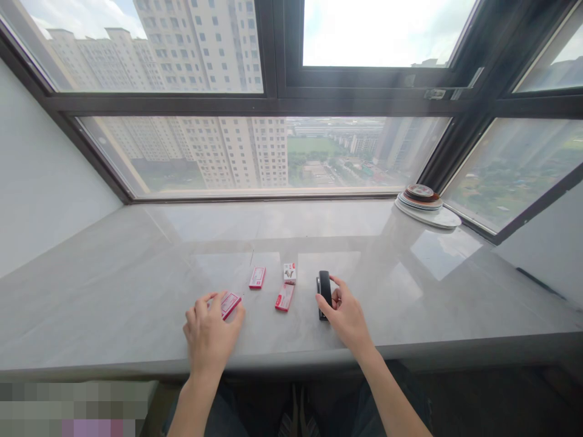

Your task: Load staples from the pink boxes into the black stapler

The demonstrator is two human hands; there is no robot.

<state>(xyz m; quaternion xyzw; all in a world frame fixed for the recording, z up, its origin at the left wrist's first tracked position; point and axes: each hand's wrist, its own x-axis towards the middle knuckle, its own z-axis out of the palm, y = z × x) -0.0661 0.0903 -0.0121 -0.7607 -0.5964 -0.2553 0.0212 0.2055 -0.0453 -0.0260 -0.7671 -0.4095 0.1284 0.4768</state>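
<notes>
My left hand (210, 331) rests on the grey stone sill (113, 291) with its fingers curled round a small red-and-white box (230, 303). To the right, my right hand (347, 314) grips a black stapler (323, 292) that lies on the sill. Between the hands lie two more red boxes, one at the back (257, 277) and one nearer (285, 297). A small white box (289, 273) stands behind the nearer one.
A stack of round plates or discs (426, 203) sits in the far right corner of the sill. Large windows (255, 152) with dark frames run along the back. A white wall (40, 182) closes the left side. The sill's front edge is near my body.
</notes>
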